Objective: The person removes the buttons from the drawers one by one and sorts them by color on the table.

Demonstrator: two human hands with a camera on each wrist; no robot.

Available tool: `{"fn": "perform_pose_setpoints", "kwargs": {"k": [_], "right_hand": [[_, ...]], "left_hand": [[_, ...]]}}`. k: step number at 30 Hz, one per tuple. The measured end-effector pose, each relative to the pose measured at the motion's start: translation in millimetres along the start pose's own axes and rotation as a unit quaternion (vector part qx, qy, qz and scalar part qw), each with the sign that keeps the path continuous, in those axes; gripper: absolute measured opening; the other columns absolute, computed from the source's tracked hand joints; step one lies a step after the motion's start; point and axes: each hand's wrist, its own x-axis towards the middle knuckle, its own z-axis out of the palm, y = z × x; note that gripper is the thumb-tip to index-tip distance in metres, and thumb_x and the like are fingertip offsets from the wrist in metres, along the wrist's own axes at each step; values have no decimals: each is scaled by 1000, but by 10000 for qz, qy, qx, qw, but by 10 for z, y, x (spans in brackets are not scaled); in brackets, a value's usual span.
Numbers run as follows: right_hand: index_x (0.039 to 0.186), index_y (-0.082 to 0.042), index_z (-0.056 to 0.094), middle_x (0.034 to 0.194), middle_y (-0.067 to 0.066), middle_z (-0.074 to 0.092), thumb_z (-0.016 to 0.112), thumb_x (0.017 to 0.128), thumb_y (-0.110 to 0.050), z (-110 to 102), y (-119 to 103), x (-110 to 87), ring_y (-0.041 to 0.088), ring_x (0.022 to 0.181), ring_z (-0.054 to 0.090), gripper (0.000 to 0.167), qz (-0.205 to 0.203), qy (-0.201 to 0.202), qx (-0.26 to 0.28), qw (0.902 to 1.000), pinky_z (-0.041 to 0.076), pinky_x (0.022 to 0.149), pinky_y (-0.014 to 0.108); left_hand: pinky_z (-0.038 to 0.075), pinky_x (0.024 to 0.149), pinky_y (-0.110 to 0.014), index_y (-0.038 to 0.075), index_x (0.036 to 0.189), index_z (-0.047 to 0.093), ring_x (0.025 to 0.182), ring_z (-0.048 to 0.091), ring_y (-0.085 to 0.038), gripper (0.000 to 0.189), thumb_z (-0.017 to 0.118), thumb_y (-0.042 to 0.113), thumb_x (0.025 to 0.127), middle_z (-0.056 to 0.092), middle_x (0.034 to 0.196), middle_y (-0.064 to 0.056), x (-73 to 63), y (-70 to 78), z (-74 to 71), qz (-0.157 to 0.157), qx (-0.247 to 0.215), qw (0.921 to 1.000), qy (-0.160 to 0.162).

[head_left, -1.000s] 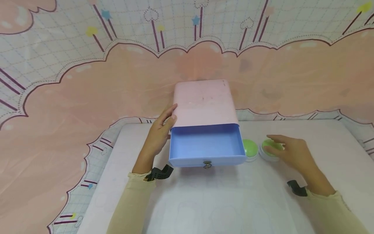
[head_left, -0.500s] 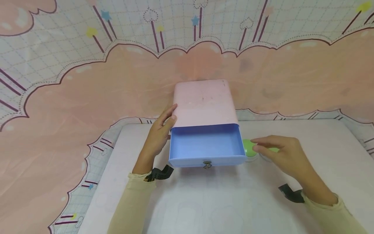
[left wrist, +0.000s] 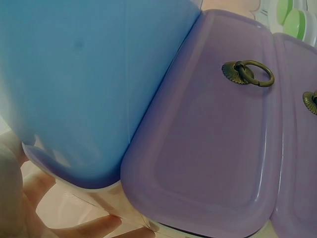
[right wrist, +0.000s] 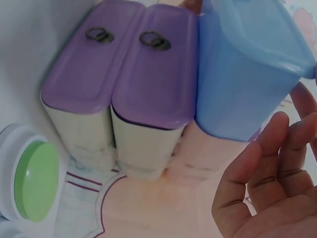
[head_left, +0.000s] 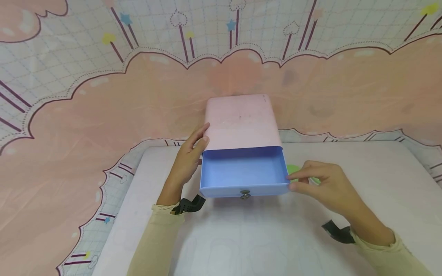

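A pink drawer cabinet stands on the white table with its top blue drawer pulled out; the drawer's inside is bare. My left hand rests against the cabinet's left side, fingers spread and mostly straight. At the drawer's front right corner, my right hand pinches the lip between thumb and forefinger; its other fingers curve loosely beside it. Below the blue drawer, two purple drawers with brass ring pulls are closed.
Two round green-topped buttons on white bases stand right of the cabinet; a green button is partly behind my right hand, and a green top shows in the right wrist view. A patterned peach cloth hangs behind the white table.
My right hand has moved left from over the right green button, past the other button, to the drawer's front right corner. My left hand, the cabinet and the drawer stay put.
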Motion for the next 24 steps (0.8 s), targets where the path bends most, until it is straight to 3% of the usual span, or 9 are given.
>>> {"fn": "perform_pose_setpoints", "kwargs": {"k": [4, 15, 24], "right_hand": [[92, -23, 82, 73, -11, 62, 84, 77, 4, 24, -2, 13, 6, 69, 53, 31, -210, -23, 101, 9997, 41, 57, 26], [88, -23, 82, 72, -14, 63, 83, 78, 6, 68, -4, 11, 5, 68, 53, 32, -301, -48, 77, 9995, 42, 59, 25], [85, -23, 81, 72, -16, 64, 83, 79, 3, 108, 9, 75, 4, 67, 53, 27, -464, 106, -166, 9987, 42, 58, 22]], "left_hand": [[56, 90, -63, 42, 155, 41, 151, 35, -36, 50, 50, 47, 106, 14, 173, 5, 2, 10, 0, 8, 29, 10000, 22], [54, 91, -65, 43, 154, 41, 152, 34, -36, 50, 50, 47, 105, 14, 172, 11, 1, 8, 2, -40, 1, 10000, 7], [53, 92, -69, 47, 153, 42, 152, 33, -33, 49, 50, 49, 105, 16, 172, 8, 4, 1, -3, -85, 59, 9999, 22]]}}
